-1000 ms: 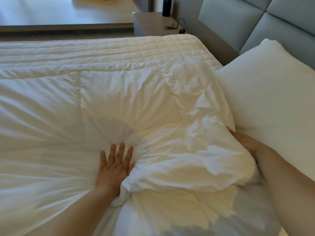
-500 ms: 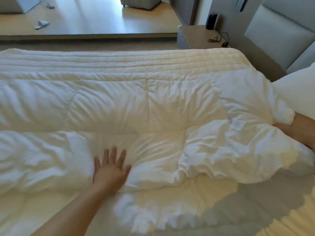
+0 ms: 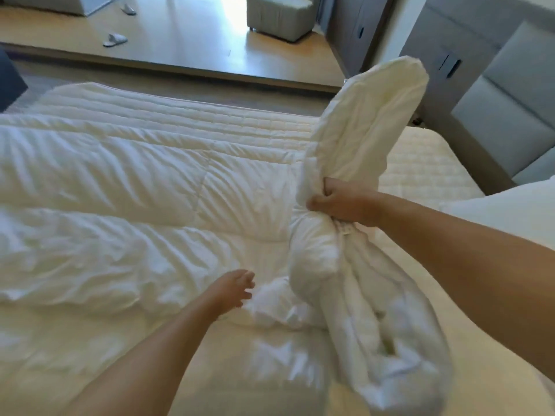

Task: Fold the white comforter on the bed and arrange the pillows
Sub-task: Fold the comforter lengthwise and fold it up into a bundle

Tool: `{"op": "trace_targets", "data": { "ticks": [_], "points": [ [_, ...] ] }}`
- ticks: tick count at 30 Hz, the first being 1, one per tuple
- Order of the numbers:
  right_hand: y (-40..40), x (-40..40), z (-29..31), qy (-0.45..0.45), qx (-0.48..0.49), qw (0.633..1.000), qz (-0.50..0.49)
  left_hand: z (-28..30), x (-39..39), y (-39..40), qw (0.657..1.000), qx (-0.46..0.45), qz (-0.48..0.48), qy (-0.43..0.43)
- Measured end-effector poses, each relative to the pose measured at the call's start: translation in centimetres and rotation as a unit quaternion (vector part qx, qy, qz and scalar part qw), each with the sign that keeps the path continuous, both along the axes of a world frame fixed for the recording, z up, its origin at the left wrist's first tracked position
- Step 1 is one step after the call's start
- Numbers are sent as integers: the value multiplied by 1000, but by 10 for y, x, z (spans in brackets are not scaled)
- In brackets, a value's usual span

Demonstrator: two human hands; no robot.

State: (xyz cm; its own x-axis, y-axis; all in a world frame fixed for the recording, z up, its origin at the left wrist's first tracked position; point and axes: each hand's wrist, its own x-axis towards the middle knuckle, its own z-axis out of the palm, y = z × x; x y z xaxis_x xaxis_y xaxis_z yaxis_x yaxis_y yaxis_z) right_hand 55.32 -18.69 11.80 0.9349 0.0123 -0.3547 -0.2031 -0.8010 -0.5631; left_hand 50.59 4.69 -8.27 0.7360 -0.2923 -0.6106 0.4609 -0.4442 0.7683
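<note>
The white comforter (image 3: 126,199) lies across the bed in rumpled folds. My right hand (image 3: 336,202) grips its right end in a fist and holds that bunched end up off the mattress, so a thick flap stands upright above my fist. My left hand (image 3: 232,288) hovers low over the comforter near its front edge, fingers loosely curled and holding nothing. A white pillow (image 3: 504,211) shows only as a corner at the right edge, partly behind my right forearm.
The quilted mattress pad (image 3: 420,166) is bare at the head end on the right. A grey padded headboard (image 3: 495,94) rises behind it. Beyond the bed are a wooden floor with white slippers (image 3: 115,39) and a grey ottoman (image 3: 280,16).
My right hand has lifted the comforter's head end up and leftward off the mattress. My left hand has come off the comforter, where it pressed flat, and now hangs relaxed.
</note>
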Motion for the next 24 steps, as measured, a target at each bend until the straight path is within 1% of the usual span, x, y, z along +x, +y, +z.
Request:
{"op": "trace_targets", "data": {
  "ticks": [1, 2, 3, 5, 6, 7, 9, 10, 12, 15, 17, 19, 20, 21, 23, 24],
  "points": [
    [29, 6, -12, -41, 1, 999, -14, 5, 3, 11, 995, -58, 74, 30],
    [56, 11, -27, -71, 12, 997, -35, 9, 5, 23, 983, -110, 139, 52],
    [82, 16, -42, -93, 33, 993, -60, 14, 8, 35, 963, -168, 201, 70],
    [123, 23, -77, -103, 69, 984, -126, 22, 13, 58, 926, -236, 280, 90],
    [138, 24, -96, -99, 77, 980, -156, 25, 15, 69, 918, -247, 294, 96],
    [151, 24, -115, -95, 77, 977, -174, 27, 15, 80, 916, -254, 294, 100],
    [169, 24, -150, -78, 57, 978, -183, 25, 15, 98, 927, -238, 270, 102],
    [174, 25, -166, -64, 48, 980, -182, 22, 16, 105, 939, -220, 245, 96],
    [181, 28, -186, -38, 59, 984, -166, 15, 19, 114, 964, -184, 177, 80],
    [180, 33, -195, -23, 75, 990, -120, 7, 24, 110, 990, -106, 88, 33],
    [175, 37, -193, -21, 60, 992, -106, 7, 23, 98, 998, -58, 36, 1],
    [176, 41, -185, -28, 50, 994, -95, 0, 20, 89, 999, -30, -16, -23],
    [179, 44, -180, -40, 45, 994, -87, -1, 19, 88, 999, -37, -19, -25],
    [184, 46, -174, -56, 42, 995, -77, -1, 18, 89, 997, -68, -10, -37],
    [201, 51, -161, -98, 44, 993, -57, 3, 16, 100, 990, -124, 31, -59],
    [211, 53, -157, -115, 46, 991, -46, 5, 15, 109, 987, -135, 55, -66]
  ]
}}
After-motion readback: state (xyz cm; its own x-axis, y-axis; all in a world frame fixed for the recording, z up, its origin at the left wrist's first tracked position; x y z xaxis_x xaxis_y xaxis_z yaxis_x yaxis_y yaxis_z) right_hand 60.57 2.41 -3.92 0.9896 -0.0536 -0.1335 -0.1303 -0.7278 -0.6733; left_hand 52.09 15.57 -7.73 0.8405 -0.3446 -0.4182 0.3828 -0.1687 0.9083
